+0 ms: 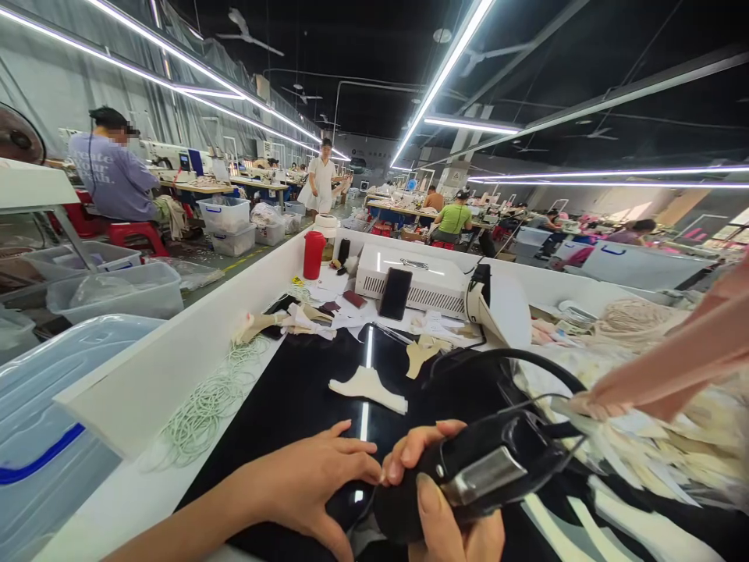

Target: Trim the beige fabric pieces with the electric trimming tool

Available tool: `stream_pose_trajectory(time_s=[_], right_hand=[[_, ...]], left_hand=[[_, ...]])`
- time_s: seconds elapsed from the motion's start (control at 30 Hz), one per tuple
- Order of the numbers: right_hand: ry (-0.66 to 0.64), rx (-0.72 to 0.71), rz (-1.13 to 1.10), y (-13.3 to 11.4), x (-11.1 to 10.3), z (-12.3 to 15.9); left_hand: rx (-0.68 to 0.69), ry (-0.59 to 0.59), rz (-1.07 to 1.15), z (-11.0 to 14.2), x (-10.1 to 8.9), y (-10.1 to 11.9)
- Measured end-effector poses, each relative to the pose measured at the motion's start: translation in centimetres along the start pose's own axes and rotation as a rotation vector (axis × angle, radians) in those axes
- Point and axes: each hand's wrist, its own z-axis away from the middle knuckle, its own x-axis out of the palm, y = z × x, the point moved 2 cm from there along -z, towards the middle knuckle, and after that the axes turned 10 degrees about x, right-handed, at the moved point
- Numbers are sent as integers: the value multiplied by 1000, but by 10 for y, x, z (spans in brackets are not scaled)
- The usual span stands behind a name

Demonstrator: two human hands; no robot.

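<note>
My right hand (438,523) is wrapped round a black corded power tool (497,468) with a shiny metal plate on its side. The tool's rounded end points left, toward my left hand. Its exact kind I cannot make out. Just to the left, my left hand (313,476) is spread low over the glossy black work surface (275,421), fingers apart and nothing visible in them. The fingertips of both hands nearly meet. Beyond them lies a cream curved fabric piece (368,386). Part of the surface beneath my hands and the tool is hidden.
Another person's hand (608,398) reaches in from the right over a heap of pale cut pieces (672,453). Green cord (202,410) lies along the left side. A phone (395,293), a white machine (433,269) and a red cup (314,254) stand at the back.
</note>
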Motion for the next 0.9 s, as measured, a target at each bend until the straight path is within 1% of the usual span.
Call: stream_pose_trajectory(time_s=[0.13, 0.27, 0.33, 0.43, 0.5, 0.57, 0.67, 0.73, 0.8, 0.9], right_hand=[[-15, -29, 2, -7, -10, -9], [43, -86, 74, -20, -25, -21], [83, -84, 96, -25, -32, -27], [124, -70, 101, -29, -38, -31], [131, -60, 97, -31, -40, -32], [133, -56, 95, -31, -41, -31], [143, -62, 106, -31, -41, -30], [148, -56, 119, -31, -41, -30], [153, -49, 125, -30, -42, -31], [132, -80, 138, -29, -44, -34]], left_hand=[[9, 3, -3, 1, -3, 5], [15, 17, -79, 5, -13, 12], [7, 11, -151, 7, -18, 13], [-7, 10, -289, 12, -26, 9], [21, 44, -402, 15, -30, 4], [44, 122, -540, 17, -32, -2], [19, 265, -700, 16, -27, -5], [-10, 315, -677, 12, -20, -2], [-29, 312, -595, 7, -12, 2], [-19, 263, -526, 1, -3, 7]])
